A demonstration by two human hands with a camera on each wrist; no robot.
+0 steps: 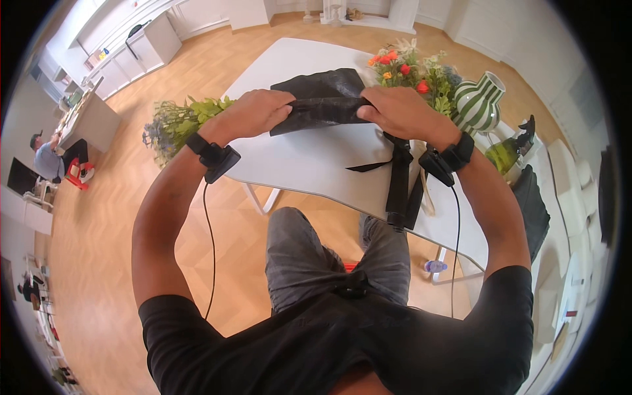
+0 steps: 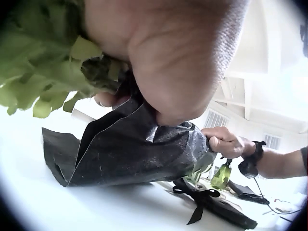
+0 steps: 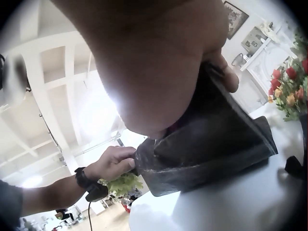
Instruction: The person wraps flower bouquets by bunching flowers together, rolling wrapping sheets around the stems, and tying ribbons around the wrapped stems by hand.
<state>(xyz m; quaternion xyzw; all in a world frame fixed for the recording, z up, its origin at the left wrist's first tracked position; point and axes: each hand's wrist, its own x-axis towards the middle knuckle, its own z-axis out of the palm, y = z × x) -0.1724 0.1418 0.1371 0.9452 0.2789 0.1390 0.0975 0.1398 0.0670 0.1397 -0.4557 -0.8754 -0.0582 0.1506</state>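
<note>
Over the white table, a creased, slightly shiny sheet of black wrapping paper (image 1: pixel 326 85) is stretched between both hands, its near edge folded into a band. The left hand (image 1: pixel 253 113) grips the band's left end, thumb along it. At the other end the right hand (image 1: pixel 405 110) pinches the paper between thumb and fingers. In the left wrist view the wrapping paper (image 2: pixel 130 154) bulges and folds close over the tabletop. Below the right hand lies a black strip tied with a ribbon bow (image 2: pixel 207 196).
Green foliage with bluish flowers (image 1: pixel 161 128) lies at the table's left edge. Red and orange flowers (image 1: pixel 421 76), a green-striped vase (image 1: pixel 480 105) and a green spray bottle (image 1: pixel 503 155) stand to the right. A seated person (image 1: pixel 49 158) is far left.
</note>
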